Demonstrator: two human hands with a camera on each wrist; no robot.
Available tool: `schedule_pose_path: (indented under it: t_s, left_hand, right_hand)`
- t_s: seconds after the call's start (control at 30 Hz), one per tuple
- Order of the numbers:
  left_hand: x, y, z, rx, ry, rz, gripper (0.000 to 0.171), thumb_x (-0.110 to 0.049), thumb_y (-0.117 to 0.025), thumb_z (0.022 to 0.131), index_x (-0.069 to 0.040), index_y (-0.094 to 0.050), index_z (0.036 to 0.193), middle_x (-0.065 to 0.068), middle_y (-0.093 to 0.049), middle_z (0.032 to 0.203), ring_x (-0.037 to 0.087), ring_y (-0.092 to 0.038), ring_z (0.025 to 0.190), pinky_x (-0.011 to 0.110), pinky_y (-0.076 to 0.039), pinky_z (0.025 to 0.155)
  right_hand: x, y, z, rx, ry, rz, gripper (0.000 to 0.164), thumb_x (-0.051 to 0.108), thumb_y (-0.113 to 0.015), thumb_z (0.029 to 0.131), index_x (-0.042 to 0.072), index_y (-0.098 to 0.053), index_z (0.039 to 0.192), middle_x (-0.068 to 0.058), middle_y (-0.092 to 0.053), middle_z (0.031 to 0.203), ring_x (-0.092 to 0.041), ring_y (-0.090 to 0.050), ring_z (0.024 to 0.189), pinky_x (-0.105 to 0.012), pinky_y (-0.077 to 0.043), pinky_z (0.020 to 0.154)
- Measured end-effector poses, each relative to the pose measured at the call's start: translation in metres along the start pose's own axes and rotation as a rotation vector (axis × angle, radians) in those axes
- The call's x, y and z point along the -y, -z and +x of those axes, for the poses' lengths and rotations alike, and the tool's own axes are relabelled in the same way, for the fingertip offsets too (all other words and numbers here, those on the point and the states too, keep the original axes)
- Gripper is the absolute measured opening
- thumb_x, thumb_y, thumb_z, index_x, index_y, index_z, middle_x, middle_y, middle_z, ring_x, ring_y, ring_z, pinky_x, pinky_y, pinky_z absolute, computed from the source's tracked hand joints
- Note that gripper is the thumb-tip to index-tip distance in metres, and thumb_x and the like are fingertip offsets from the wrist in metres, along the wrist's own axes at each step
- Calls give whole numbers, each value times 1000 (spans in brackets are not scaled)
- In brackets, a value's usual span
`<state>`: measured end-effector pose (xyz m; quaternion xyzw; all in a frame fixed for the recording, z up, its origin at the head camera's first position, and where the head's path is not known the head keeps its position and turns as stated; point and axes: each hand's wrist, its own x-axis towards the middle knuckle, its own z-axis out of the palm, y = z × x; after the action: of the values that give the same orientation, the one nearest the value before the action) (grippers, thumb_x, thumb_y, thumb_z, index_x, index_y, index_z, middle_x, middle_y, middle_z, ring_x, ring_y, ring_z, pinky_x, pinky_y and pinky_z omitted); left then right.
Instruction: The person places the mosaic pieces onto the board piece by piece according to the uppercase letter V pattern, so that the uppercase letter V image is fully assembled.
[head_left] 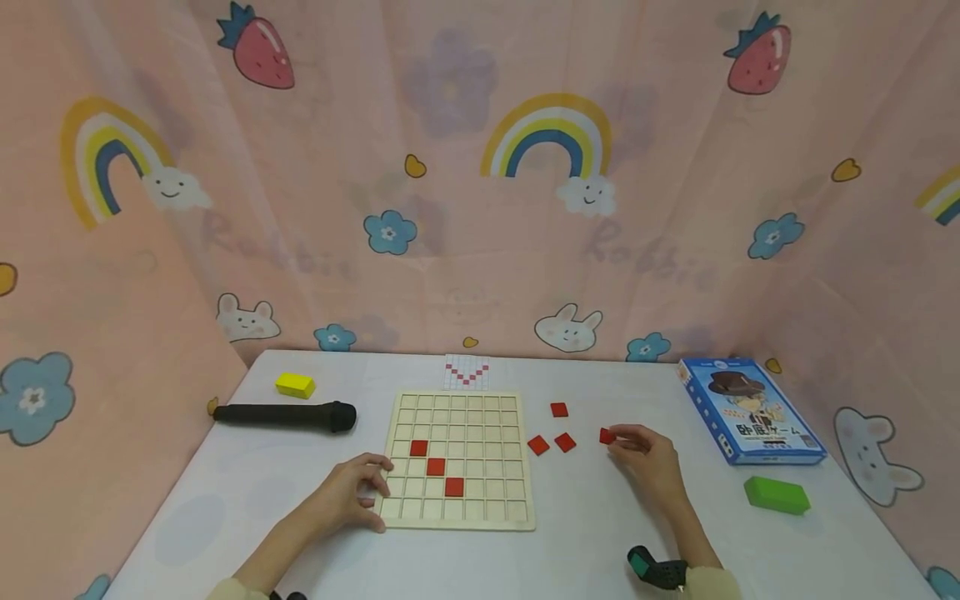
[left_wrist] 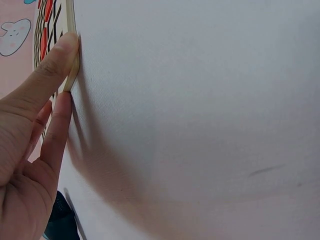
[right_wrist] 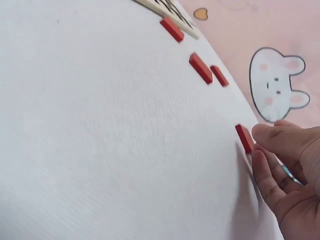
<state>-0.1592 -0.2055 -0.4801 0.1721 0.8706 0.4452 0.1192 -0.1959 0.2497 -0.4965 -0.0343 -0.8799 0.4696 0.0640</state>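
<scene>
A cream square-grid board [head_left: 480, 527] lies on the table, with three red tiles in its cells forming a diagonal, one of them a middle red tile [head_left: 436, 467]. My left hand [head_left: 348, 496] grips the board at its near left corner, thumb and fingers along the edge; the left wrist view shows the thumb [left_wrist: 62, 50] right at that corner. Right of the board, my right hand [head_left: 651, 462] pinches a red tile [right_wrist: 244, 138] between thumb and fingertips, close over the table. Three loose red tiles, including a nearest loose tile [head_left: 538, 445], lie between board and hand.
Behind the board is a pattern card [head_left: 467, 372] with a red V of squares. A black microphone [head_left: 285, 417] and a yellow block [head_left: 296, 385] lie at left. On the right are a blue game box [head_left: 750, 412] and a green block [head_left: 777, 495]. A printed curtain [head_left: 480, 275] hangs behind.
</scene>
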Motion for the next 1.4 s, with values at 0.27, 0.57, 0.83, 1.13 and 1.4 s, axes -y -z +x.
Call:
schedule_pose_path:
  t_s: [0.27, 0.57, 0.83, 1.13, 1.4]
  left_hand:
    - [1, 0, 0, 4, -1, -3, 36, -1, -89, 56, -6, -63, 81, 14, -53, 124, 38, -51, 114, 22, -55, 72]
    - [1, 0, 1, -1, 1, 5, 37, -3, -89, 56, -8, -64, 81, 13, -54, 124, 37, -52, 114, 21, -55, 73]
    - [0, 0, 0, -6, -8, 2, 37, -2, -89, 55, -6, -63, 80, 15, -54, 124, 40, -50, 116, 21, -55, 73]
    - [-1, 0, 0, -7, 21, 3, 37, -1, -89, 54, -7, -63, 80, 12, -54, 124, 37, -51, 115, 21, -55, 73]
    - [-3, 1, -1, -10, 1, 14, 37, -2, -89, 54, -6, -63, 80, 14, -54, 124, 39, -51, 115, 22, -55, 73]
  right_hand:
    - [-12, 9, 14, 54, 15, -111, 34, 4, -66, 89, 0, -59, 122, -20, -63, 117, -30, -62, 98, -47, -49, 93]
    - [-14, 12, 22, 90, -26, -83, 32, 7, -68, 88, 0, -62, 119, -19, -65, 112, -31, -60, 100, -49, -47, 94]
    - [-11, 13, 18, 69, -90, 22, 36, 8, -67, 90, -3, -59, 123, -22, -62, 120, -34, -59, 111, -33, -51, 91]
    - [1, 9, 17, 56, -193, 114, 37, 11, -65, 92, -1, -58, 126, -19, -61, 124, -32, -56, 117, -24, -50, 91]
    - [19, 5, 15, 58, -209, 182, 36, 7, -65, 91, -4, -59, 125, -19, -63, 120, -33, -56, 117, -17, -51, 84]
